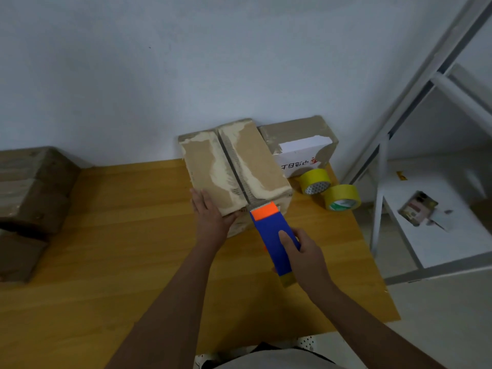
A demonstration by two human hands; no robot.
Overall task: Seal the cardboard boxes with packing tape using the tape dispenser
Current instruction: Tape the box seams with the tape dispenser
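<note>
The cardboard box is sitting near the far edge of the tabletop, toward its right half, with its long centre seam running from the wall toward the person. Its flaps are lying closed, with pale torn patches across the top. It is probably light and fairly stiff along its edges but yielding in the middle of the flaps, so it is likely to slide or dent under a hard pull and is best steadied at a near corner or side wall.

The left hand is doing that: fingers straight and flat against the box's near left side, thumb lying along the near edge, pressing and not gripping. The right hand is grasping the tape dispenser, fingers wrapped around the blue body with the thumb lying on top. The orange nose and toothed blade are meeting the near end of the seam at the box's top edge. A bit of yellowish tape is showing at the dispenser's rear end. The dispenser looks rigid, smooth plastic, and is best held around its body, clear of the blade.

Just beside the box on the right, against the wall, a second box with a white printed face is standing, close enough to crowd a pass down that side. Two yellow tape rolls are standing near the right edge of the tabletop, apart from the dispenser. A stack of brown boxes is occupying the left edge. A white metal rack is standing beyond the right edge, with small clutter on its shelf.
</note>
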